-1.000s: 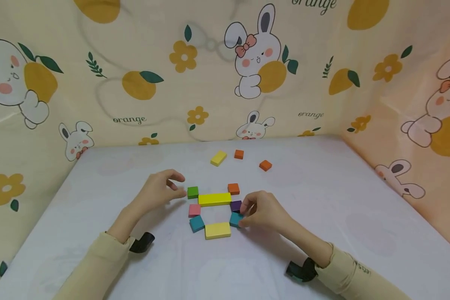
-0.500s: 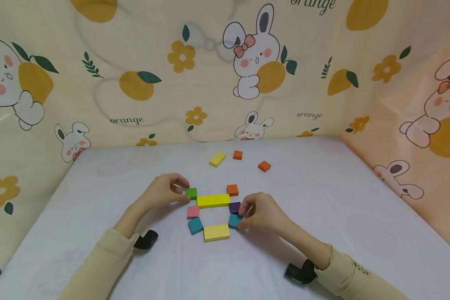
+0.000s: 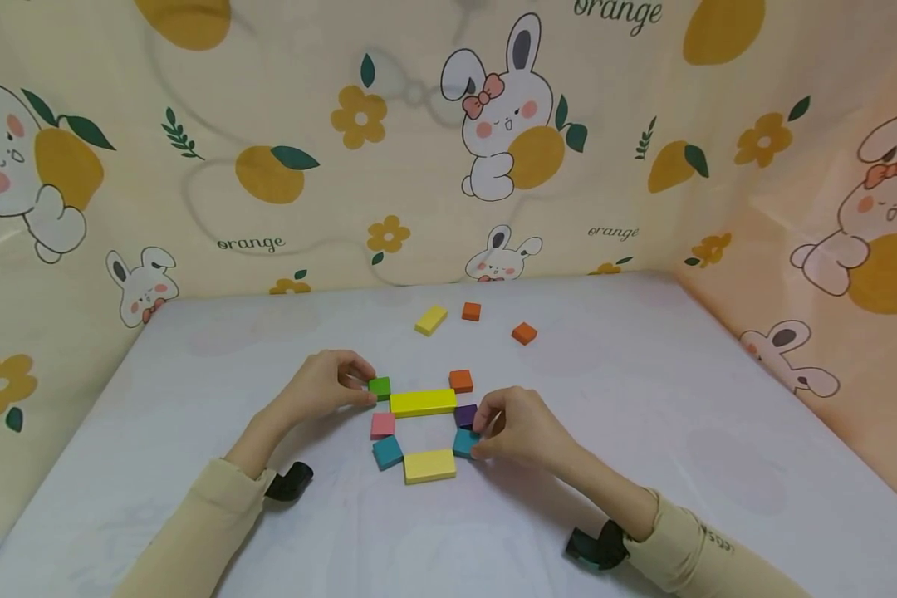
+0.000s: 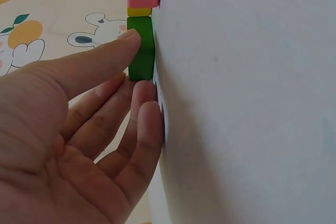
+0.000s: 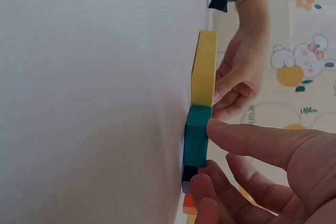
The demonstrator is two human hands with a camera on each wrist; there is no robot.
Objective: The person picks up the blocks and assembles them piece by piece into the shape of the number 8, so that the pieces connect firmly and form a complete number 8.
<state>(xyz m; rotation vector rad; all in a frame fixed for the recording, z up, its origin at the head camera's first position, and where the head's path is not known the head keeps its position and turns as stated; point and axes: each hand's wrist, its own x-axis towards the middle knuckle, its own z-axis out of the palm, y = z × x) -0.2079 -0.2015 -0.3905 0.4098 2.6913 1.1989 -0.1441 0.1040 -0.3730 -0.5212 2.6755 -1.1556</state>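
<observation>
My left hand pinches the small green block at the upper left of a ring of blocks; in the left wrist view its thumb lies on the green block. At the ring's right side my right hand holds a teal block between thumb and fingers, seen closer in the right wrist view as the teal block. A purple block and an orange block stand above it. A long yellow block crosses the ring near its top.
The ring's left side has a pink block and another teal block; a pale yellow block closes the bottom. Farther back lie a yellow block and two orange blocks, one left, one right. A patterned cloth backs the white table.
My left hand has moved right and taken hold of the green block. The right hand stays at the teal block. The head view has shifted slightly.
</observation>
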